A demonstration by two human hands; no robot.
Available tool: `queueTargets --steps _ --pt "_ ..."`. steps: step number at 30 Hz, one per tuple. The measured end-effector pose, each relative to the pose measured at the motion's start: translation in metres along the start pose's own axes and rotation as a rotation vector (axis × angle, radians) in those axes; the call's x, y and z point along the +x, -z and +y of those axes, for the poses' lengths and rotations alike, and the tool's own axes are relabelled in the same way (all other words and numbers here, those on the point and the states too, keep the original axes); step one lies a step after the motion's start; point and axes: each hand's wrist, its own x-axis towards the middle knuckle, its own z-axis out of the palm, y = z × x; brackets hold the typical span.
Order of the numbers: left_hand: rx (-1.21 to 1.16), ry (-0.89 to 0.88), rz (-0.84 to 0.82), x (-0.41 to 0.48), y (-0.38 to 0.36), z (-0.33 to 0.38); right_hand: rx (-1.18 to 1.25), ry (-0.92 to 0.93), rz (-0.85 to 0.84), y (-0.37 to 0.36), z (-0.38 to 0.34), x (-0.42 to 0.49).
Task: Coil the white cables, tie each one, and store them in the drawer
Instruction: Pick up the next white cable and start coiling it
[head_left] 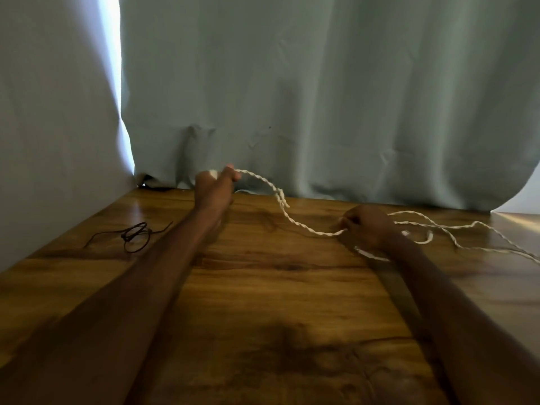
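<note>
left hand [214,185] is lifted near the far edge of the desk [263,287] and its fingers are curled around one end of the white cable [292,222]; a small white bunch shows inside the grip, maybe the first turns of a coil, but i cannot tell for sure. right hand [365,226], lower and toward the right edge, pinches the same cable further along. from there loose strands run over the desk to the right edge, and i cannot say if they are one cable or several. a dark cord [136,236] lies near the left edge, possibly meant as a tie. i judge the task is at its beginning: coiling is barely started, nothing is tied, and no drawer is in view.
</note>
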Motion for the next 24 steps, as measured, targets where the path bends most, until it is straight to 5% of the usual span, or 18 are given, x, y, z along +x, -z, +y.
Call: queueTargets --steps 4,7,10,16,20,24 --pt "0.134 -0.122 -0.128 -0.028 -0.026 0.002 0.075 0.02 0.123 -0.005 -0.033 0.004" --pt "0.22 -0.214 -0.162 -0.044 -0.035 0.001 0.598 -0.037 0.206 0.005 -0.069 -0.003" --pt "0.292 -0.304 -0.195 -0.052 -0.043 -0.001 1.305 -0.179 -0.032 0.011 -0.105 -0.008" --pt "0.356 -0.332 -0.133 -0.045 -0.039 0.003 1.733 -0.362 -0.581 0.02 -0.099 -0.012" --pt "0.283 -0.249 -0.12 -0.031 -0.024 0.002 1.505 -0.173 -0.567 0.041 -0.101 -0.016" --pt "0.134 -0.012 -0.483 -0.041 -0.026 0.005 1.468 0.047 -0.312 0.049 -0.104 -0.018"
